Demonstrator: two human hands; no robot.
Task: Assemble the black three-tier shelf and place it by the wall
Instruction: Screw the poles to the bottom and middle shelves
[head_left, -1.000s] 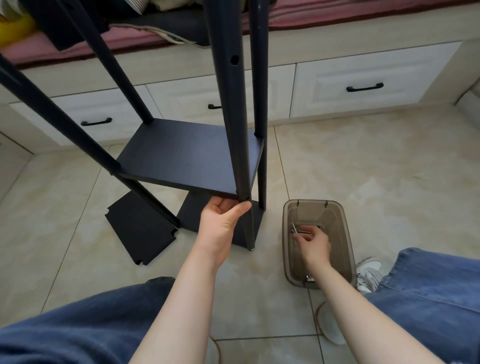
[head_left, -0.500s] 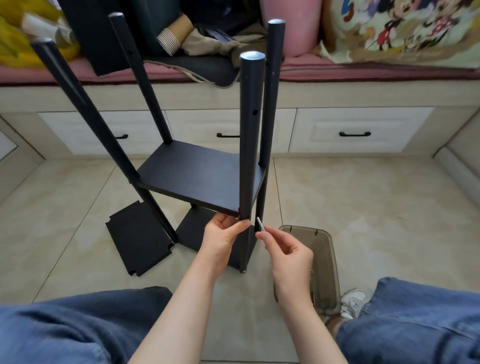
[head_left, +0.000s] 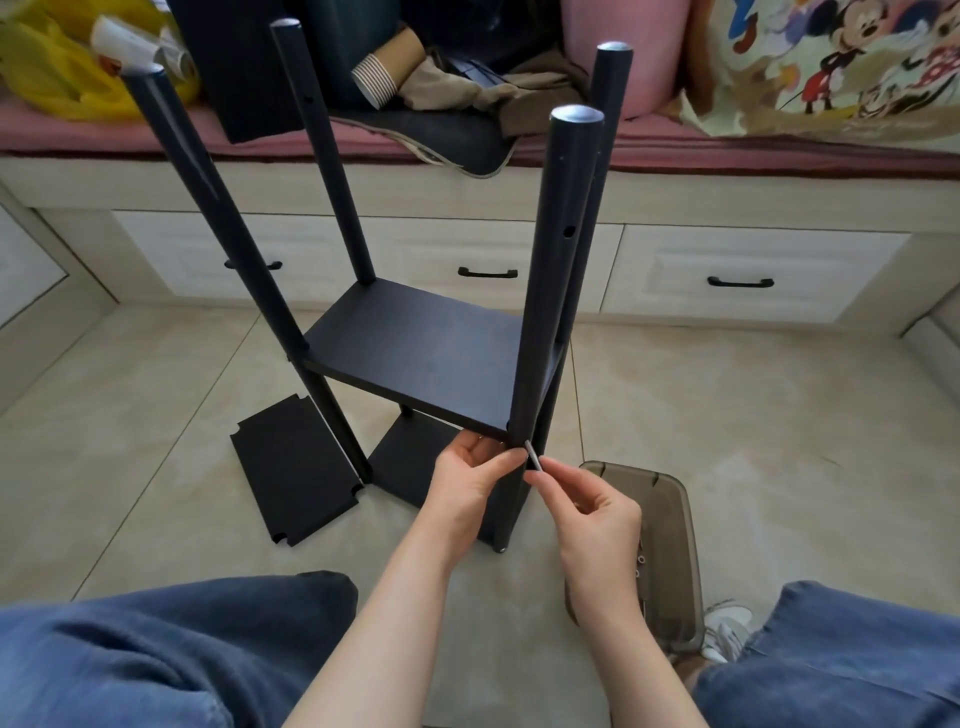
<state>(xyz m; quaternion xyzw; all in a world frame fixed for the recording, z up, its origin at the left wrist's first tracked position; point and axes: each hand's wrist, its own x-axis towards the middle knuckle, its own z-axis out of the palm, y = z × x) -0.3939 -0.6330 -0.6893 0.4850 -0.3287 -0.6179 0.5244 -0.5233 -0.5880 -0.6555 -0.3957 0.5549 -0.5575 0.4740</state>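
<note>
Loose board (head_left: 293, 473): flat on the floor tiles, at 8 o'clock from the shelf and just beside it, notched corners showing.
Shelf (head_left: 431, 358): upright on the tiles mid-view, four poles standing, one board fitted partway up, another low near the floor; white drawers (head_left: 753, 270) at 12 o'clock behind.
Left hand (head_left: 467, 483): at 6 o'clock of the fitted board, fingers curled under its near corner, thumb laid against the near right pole (head_left: 561, 260), gripping there.
Metal pin (head_left: 532, 460): short, silver, tilted, upper tip touching the near right pole at board height.
Right hand (head_left: 592, 514): at 5 o'clock from the metal pin, thumb and forefinger narrowed to a pinch on its lower end, remaining fingers curled.
Bin (head_left: 670, 525): smoky clear plastic, on the floor at 4 o'clock from the shelf, partly behind the right wrist.
Pillow (head_left: 831, 67): cartoon print, at 1 o'clock on the bench.
</note>
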